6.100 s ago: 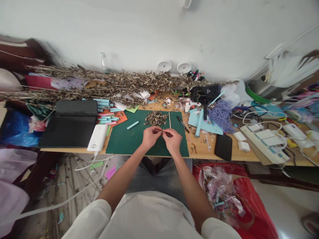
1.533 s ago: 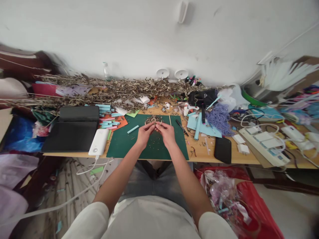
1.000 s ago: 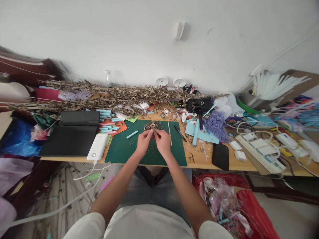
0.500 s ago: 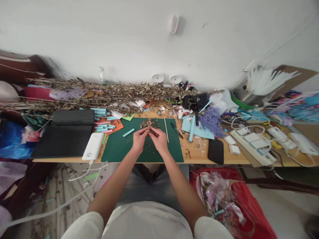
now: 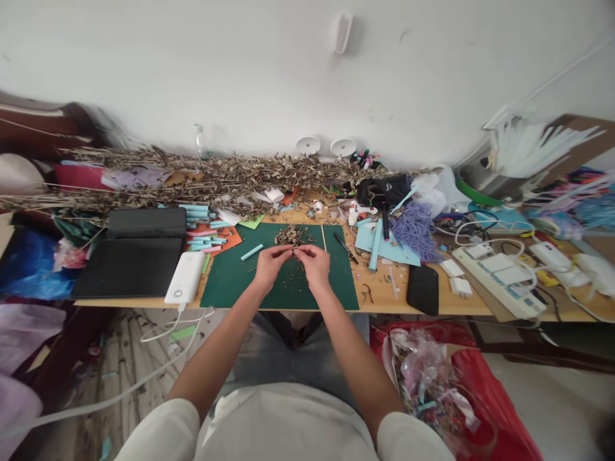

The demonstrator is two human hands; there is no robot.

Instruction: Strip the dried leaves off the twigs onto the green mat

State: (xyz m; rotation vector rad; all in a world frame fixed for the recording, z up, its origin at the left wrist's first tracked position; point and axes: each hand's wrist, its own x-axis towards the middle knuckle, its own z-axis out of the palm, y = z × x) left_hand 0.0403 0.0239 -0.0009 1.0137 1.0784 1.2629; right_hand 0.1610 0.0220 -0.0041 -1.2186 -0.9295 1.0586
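Note:
Over the green cutting mat (image 5: 230, 285), my left hand (image 5: 270, 266) and my right hand (image 5: 313, 264) meet fingertip to fingertip. Both are closed in a pinch on a small bit of dried plant (image 5: 293, 250), mostly covered by the fingers. Just beyond them lies a small heap of dried leaves (image 5: 288, 234), with crumbs scattered on the mat. A rolled light-blue paper tube (image 5: 252, 252) rests left of my left hand. To the right of my right hand lie a thin wooden stick (image 5: 323, 238) and a dark pen (image 5: 344, 246).
Dried plant stalks (image 5: 230, 179) line the wall side. Left stand a black tablet case (image 5: 127, 266) and a white power bank (image 5: 185, 277). Rightward are purple yarn (image 5: 416, 230), a black phone (image 5: 423, 289) and a power strip (image 5: 500, 282). A red bag (image 5: 504, 410) sits below the table.
My right hand has shifted slightly right, and the fingertips are a little further apart around the plant bit. The whole view has shifted slightly.

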